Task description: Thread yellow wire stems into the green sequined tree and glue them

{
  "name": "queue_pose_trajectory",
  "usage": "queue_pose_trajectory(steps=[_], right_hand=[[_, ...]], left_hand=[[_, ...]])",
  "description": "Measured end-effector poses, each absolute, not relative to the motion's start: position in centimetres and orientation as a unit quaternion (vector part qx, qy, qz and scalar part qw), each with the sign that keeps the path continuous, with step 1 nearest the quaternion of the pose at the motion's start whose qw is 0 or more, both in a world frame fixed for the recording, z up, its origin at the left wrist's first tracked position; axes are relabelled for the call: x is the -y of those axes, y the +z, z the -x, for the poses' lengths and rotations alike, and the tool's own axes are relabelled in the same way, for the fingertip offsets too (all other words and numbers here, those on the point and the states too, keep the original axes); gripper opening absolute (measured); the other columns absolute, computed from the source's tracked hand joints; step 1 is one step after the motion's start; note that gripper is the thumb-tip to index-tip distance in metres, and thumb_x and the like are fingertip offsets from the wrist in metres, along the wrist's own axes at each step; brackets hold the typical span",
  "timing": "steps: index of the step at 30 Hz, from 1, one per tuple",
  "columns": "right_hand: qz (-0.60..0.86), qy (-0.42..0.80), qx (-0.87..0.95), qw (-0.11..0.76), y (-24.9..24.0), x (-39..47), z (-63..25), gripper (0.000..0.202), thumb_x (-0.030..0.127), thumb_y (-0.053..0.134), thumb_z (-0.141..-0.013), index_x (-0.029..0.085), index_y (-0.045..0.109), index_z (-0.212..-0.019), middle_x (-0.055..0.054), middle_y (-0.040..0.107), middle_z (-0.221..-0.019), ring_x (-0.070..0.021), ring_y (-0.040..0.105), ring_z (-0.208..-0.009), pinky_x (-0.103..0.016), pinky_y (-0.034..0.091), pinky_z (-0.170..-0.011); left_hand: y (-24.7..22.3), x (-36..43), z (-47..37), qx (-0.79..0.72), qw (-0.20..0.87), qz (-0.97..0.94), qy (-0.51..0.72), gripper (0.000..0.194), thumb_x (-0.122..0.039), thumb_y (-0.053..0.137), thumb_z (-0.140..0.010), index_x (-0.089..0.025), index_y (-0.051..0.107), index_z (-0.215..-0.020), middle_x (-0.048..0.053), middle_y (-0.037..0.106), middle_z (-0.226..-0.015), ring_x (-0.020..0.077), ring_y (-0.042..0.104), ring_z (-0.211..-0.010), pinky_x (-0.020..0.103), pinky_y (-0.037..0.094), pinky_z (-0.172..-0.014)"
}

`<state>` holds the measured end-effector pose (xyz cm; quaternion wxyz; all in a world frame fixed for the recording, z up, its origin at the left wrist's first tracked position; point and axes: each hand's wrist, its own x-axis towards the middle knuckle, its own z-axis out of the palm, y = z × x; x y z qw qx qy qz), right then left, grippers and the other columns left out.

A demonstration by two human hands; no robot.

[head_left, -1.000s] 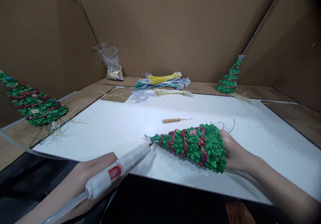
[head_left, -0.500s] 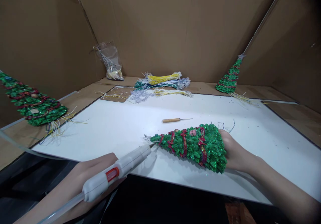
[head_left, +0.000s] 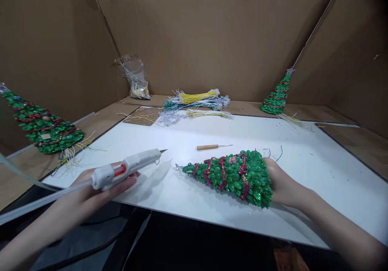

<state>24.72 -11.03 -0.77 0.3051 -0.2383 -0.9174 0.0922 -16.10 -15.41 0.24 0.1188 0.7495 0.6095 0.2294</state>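
My left hand [head_left: 100,188] is closed round a white hot glue gun [head_left: 129,166] with a red window and a clear glue stick in its back. The gun's metal nozzle points right, a short way left of the tree's tip. A small glittery green Christmas tree [head_left: 230,176] with red garlands lies on its side, a silver star [head_left: 178,168] at its narrow end. At the tree's base is my right hand [head_left: 277,180], gripping it there; most of its fingers are hidden behind the tree. Thin wires poke out beyond the base.
A wooden-handled awl [head_left: 207,147] lies behind the tree on the white board [head_left: 151,141]. Bundles of coloured wire [head_left: 197,100] and a plastic bag [head_left: 138,79] stand at the back. Other trees stand at left [head_left: 50,127] and right [head_left: 276,95], against cardboard walls.
My left hand has drawn the glue gun back to the left and slightly up, so its nozzle has come away from the tree's tip. My right hand and the tree have barely moved.
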Motion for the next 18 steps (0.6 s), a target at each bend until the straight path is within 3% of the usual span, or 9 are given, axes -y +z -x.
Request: queue_pose_trajectory(steps=[3, 9, 13, 18], right_hand=[[0.250, 0.098, 0.911, 0.312, -0.7, 11.1, -24.6, 0.019, 0.018, 0.058, -0.083, 0.020, 0.055, -0.064, 0.002, 0.057, -0.060, -0.0117, 0.047, -0.054, -0.022, 0.040, -0.053], [0.247, 0.119, 0.905, 0.326, -0.9, 11.1, -24.6, 0.016, 0.016, 0.059, -0.081, 0.021, 0.056, -0.066, 0.003, 0.059, -0.062, -0.0108, 0.050, -0.056, -0.021, 0.041, -0.053], [0.257, 0.131, 0.902, 0.321, -1.3, 11.1, -24.9, 0.014, 0.018, 0.059, -0.083, 0.021, 0.058, -0.069, 0.001, 0.062, -0.067, -0.0122, 0.053, -0.061, -0.023, 0.045, -0.058], [0.254, 0.134, 0.904, 0.316, -1.5, 11.0, -25.1, 0.014, 0.021, 0.062, -0.082, 0.021, 0.059, -0.068, 0.001, 0.062, -0.066, -0.0134, 0.055, -0.061, -0.024, 0.045, -0.058]], left_hand=[[0.0, 13.6, 16.4, -0.661, 0.182, -0.694, 0.219, 0.050, -0.064, 0.057, -0.079, -0.030, 0.073, -0.111, 0.001, 0.070, -0.120, 0.0312, 0.064, -0.112, 0.041, 0.053, -0.098], [-1.3, 12.3, 15.6, -0.670, 0.215, -0.658, 0.268, 0.058, -0.069, 0.059, -0.074, -0.027, 0.071, -0.113, 0.002, 0.071, -0.119, 0.0309, 0.062, -0.115, 0.037, 0.048, -0.103], [-1.6, 11.9, 15.9, -0.645, 0.218, -0.675, 0.283, 0.063, -0.065, 0.058, -0.078, -0.022, 0.065, -0.124, 0.008, 0.068, -0.124, 0.0313, 0.061, -0.116, 0.041, 0.047, -0.103], [-2.1, 11.2, 17.4, -0.659, 0.170, -0.698, 0.225, 0.051, -0.063, 0.059, -0.079, -0.024, 0.073, -0.109, 0.006, 0.072, -0.116, 0.0308, 0.066, -0.107, 0.038, 0.053, -0.092]])
